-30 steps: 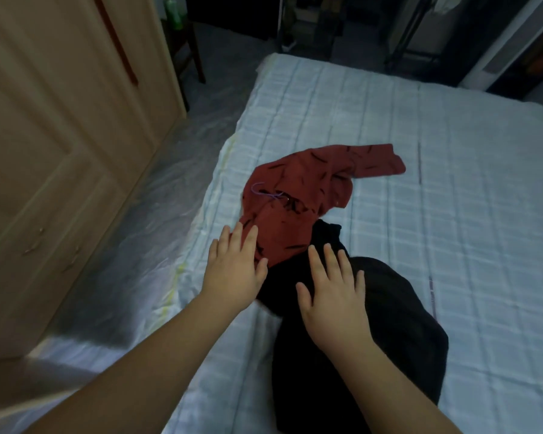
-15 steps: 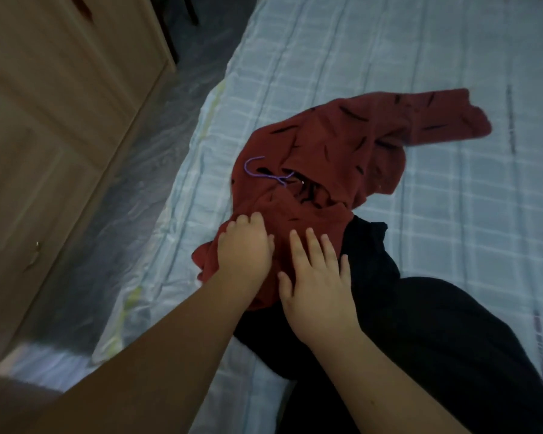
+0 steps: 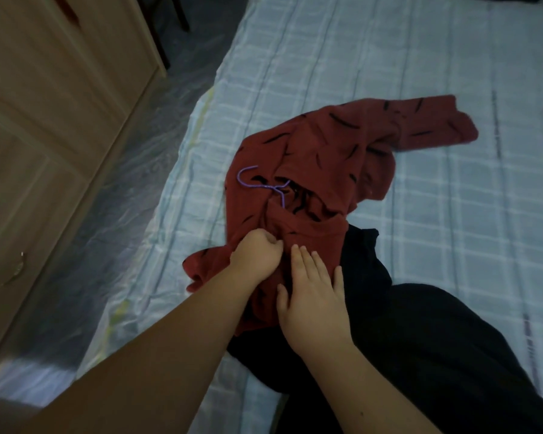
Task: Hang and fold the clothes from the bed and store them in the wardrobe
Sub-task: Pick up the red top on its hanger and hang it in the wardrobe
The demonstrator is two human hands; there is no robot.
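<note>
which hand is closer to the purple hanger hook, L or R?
Left. The left hand grips the red shirt just below the purple hanger hook. The right hand lies flat on the shirt's lower edge, farther down and to the right.

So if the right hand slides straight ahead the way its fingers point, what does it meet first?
The right hand lies flat on the red shirt, fingers pointing up the bed. Going straight on, it would probably first reach the bunched fold of shirt near the purple hanger; depth is hard to judge.
</note>
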